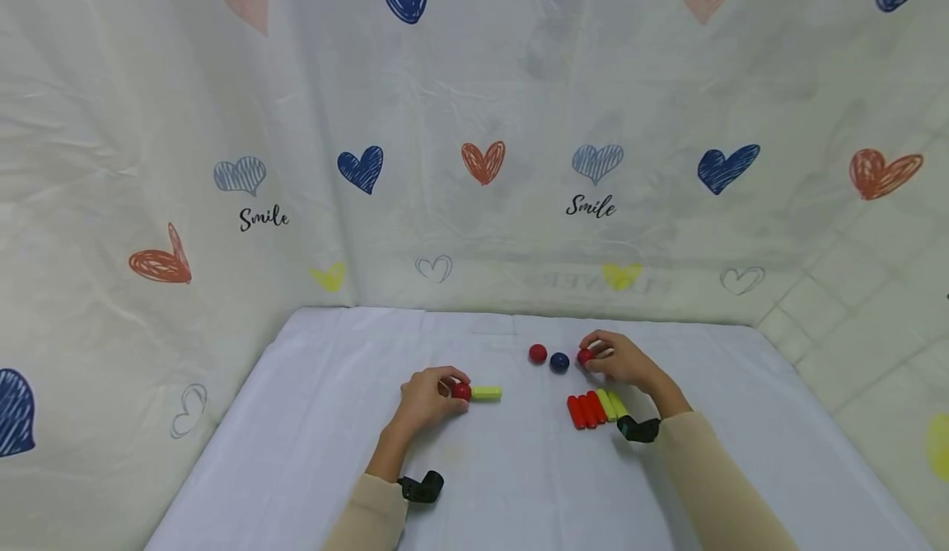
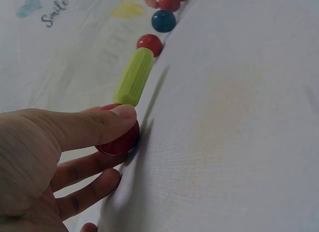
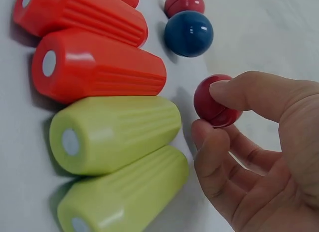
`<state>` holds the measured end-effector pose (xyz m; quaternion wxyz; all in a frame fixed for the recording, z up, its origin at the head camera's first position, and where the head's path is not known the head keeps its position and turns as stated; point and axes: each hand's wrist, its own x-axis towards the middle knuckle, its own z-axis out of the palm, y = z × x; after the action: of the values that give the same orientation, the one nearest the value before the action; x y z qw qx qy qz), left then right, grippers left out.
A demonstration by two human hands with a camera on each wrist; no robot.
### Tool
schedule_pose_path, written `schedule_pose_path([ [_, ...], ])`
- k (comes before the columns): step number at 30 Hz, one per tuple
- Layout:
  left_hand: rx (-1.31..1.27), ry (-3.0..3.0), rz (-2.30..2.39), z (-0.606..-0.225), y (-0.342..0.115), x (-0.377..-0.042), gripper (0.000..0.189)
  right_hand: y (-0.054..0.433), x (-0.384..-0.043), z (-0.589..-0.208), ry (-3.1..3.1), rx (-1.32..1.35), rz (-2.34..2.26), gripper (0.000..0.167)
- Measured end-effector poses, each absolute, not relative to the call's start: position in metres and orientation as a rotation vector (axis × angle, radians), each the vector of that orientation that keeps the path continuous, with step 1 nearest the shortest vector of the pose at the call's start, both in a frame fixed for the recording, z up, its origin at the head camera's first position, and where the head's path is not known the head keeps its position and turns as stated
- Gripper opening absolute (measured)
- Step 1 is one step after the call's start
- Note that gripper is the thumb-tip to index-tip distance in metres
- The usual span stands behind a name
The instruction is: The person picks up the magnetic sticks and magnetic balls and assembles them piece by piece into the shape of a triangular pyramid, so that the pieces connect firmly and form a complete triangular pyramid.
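My left hand [image 1: 428, 400] pinches a red ball [image 2: 117, 137] between thumb and fingers. A yellow-green ribbed rod [image 1: 486, 393] lies end-on against that ball, pointing right. My right hand [image 1: 621, 360] holds another red ball [image 3: 215, 102] by thumb and fingertips, close to the table. Left of the right hand sit a blue ball [image 1: 559, 362] and a third red ball [image 1: 537, 354]. Nearer me, three red rods [image 1: 586, 410] and two yellow-green rods [image 3: 117, 134] lie side by side; pale round discs show in their ends in the right wrist view.
A white cloth covers the table [image 1: 296, 419]. Behind it hangs a pale curtain [image 1: 519, 230] printed with hearts and the word Smile, also along the left side. Dark wrist cameras [image 1: 421, 487] are strapped over both wrists, below beige sleeves [image 1: 712, 485].
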<state>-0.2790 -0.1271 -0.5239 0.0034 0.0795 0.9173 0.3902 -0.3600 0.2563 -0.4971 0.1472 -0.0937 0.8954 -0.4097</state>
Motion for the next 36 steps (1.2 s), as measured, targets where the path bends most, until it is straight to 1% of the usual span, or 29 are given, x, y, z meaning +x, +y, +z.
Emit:
schedule_pose_path([
  [6, 0.244, 2.883, 1.214, -0.524, -0.127, -0.28, 0.029, 0.26, -0.353, -0.493, 2.592, -0.238, -1.25, 0.032],
  [18, 0.242, 2.882, 1.231, -0.523, -0.126, -0.277, 0.029, 0.252, -0.332, -0.478, 2.577, -0.311, -1.345, 0.034],
  [22, 0.245, 2.886, 1.226, -0.524, -0.125, -0.276, 0.029, 0.246, -0.325, -0.476, 2.56, -0.305, -1.365, 0.035],
  [31, 0.247, 2.886, 1.229, -0.524, -0.125, -0.277, 0.029, 0.225, -0.312, -0.484, 2.52, -0.402, -1.434, 0.034],
  [36, 0.254, 2.887, 1.228, -0.523, -0.125, -0.277, 0.029, 0.206, -0.304, -0.487, 2.508, -0.413, -1.44, 0.03],
])
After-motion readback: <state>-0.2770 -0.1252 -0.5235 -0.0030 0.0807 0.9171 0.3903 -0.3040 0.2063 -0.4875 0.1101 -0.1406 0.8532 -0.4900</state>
